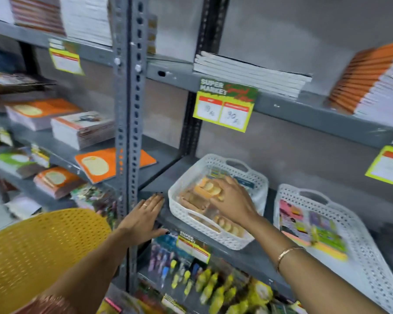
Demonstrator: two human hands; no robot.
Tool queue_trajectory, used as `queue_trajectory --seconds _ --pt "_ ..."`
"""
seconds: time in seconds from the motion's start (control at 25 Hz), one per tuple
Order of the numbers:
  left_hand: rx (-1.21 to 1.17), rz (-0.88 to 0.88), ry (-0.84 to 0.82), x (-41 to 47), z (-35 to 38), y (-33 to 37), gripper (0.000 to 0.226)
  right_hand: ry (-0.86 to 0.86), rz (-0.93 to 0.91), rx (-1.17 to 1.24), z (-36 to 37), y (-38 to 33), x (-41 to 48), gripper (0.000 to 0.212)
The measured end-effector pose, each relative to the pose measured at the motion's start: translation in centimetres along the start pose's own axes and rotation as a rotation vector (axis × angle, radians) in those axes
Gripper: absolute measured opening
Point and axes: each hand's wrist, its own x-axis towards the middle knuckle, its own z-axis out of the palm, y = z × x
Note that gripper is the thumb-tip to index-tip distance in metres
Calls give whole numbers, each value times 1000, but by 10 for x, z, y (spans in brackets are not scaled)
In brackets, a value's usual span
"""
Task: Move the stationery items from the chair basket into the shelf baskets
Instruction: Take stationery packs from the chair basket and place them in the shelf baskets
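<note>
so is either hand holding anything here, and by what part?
The right hand lies on the orange packets in the white basket, fingers on their tops; an actual grip can't be told. The left hand rests flat on the shelf edge, holding nothing.

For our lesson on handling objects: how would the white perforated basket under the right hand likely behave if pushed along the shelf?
The white basket would probably slide easily on the smooth metal shelf. Perforated plastic suggests it is light. Being low and wide, it seems unlikely to tip.

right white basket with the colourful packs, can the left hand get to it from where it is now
Probably not easily. The left hand lies flat on the shelf edge, and the other white basket and the right hand sit between it and the right basket. The right hand is nearer.
</note>
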Motion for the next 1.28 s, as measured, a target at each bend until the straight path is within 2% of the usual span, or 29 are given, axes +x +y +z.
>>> queue_trajectory --seconds 0.16,0.28,0.48,0.76,1.0,1.28 --pt "22 25 -20 15 15 0 111 -191 123 -42 1 44 -20 55" --pt "8 17 -14 21 28 -5 110 -314 125 -55 10 57 -30 59" --pt "-14 21 9 21 35 -9 101 -399 144 -44 20 56 -31 84" --pt "8 -23 -10 19 33 -4 92 -456 90 -97 28 65 -24 66" --pt "17 -28 -14 18 37 -6 84 -461 79 -83 32 66 -23 65" --pt "26 -4 75 19 41 -4 81 -450 56 -108 38 72 -21 61"
